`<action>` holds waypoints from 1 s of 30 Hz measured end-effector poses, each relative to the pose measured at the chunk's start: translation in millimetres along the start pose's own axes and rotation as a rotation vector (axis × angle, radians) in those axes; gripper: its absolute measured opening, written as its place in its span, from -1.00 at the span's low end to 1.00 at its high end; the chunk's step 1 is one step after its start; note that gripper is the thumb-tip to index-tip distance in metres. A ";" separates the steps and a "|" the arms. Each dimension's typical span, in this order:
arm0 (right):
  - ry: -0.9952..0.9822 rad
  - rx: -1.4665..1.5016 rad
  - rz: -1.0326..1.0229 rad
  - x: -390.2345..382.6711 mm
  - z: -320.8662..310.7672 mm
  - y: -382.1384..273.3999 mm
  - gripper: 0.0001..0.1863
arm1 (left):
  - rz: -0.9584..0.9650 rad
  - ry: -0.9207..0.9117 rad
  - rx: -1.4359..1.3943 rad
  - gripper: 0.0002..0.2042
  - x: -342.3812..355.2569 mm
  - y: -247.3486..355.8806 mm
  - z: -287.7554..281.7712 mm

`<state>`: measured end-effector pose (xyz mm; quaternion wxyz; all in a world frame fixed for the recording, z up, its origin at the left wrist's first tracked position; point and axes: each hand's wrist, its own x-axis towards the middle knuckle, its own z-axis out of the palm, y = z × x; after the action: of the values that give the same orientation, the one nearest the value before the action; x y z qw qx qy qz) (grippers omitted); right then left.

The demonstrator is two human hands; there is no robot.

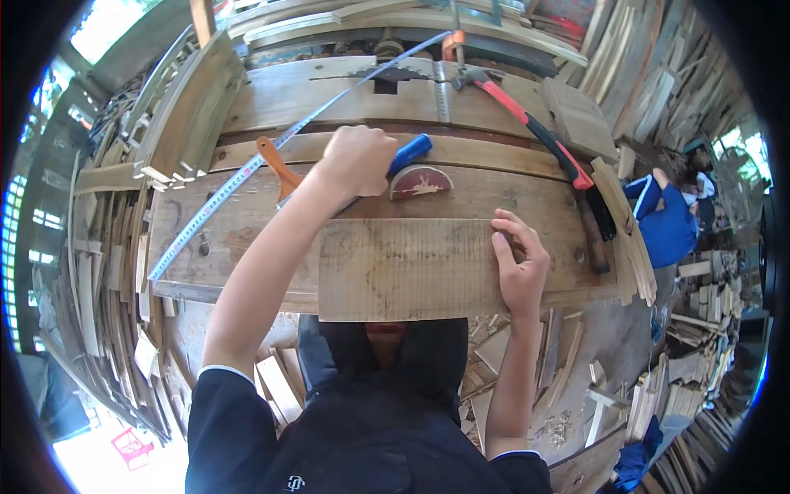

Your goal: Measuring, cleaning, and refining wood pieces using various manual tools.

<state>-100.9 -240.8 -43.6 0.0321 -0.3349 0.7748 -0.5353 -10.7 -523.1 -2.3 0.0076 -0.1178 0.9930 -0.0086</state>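
Clenching just left of the red half-round block (421, 183), the left hand (360, 160) makes a fist next to a blue cylinder (412, 152), though whether it grips that cylinder I cannot tell. On the near side of the block lies the rectangular wooden board (409, 270), nearer the person than that fist; it is probably stiff, fairly light and rough enough not to slip, best taken by its short ends. Nearer than the block and to its right, the right hand (521, 267) seems to grasp the board's right end, with the board reaching leftward from it.
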 end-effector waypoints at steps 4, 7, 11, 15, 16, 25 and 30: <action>0.025 0.090 0.046 0.7 -1.6 0.7 -0.84 | -0.096 0.052 -0.050 -0.71 -3.4 2.1 -5.4; 0.020 0.060 -0.006 2.6 0.8 8.3 -0.83 | -0.234 0.253 -0.400 -0.75 -37.4 -1.4 -38.9; 0.018 0.054 0.011 0.3 -1.6 4.5 -0.83 | -0.273 0.781 -1.009 -0.89 -116.1 -10.4 -61.8; 0.005 0.061 0.052 1.3 -1.2 -3.9 -0.84 | -0.359 1.054 -1.616 -0.79 -191.6 10.7 -12.8; -0.008 0.043 0.050 1.7 -0.6 -6.9 -0.83 | -0.476 1.129 -1.674 -0.79 -208.5 21.6 2.0; -0.140 0.092 0.027 -24.5 2.8 -5.4 -0.55 | -0.425 0.882 -1.454 -0.63 -280.1 128.2 46.4; -0.073 0.000 0.071 -37.4 3.7 -9.7 -0.55 | -0.227 0.806 -0.860 -0.64 -267.7 121.7 25.2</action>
<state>-65.8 -225.1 -48.5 0.0792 -0.3267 0.7845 -0.5211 221.5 -342.5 -26.3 -0.4189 -0.2030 0.8133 0.3490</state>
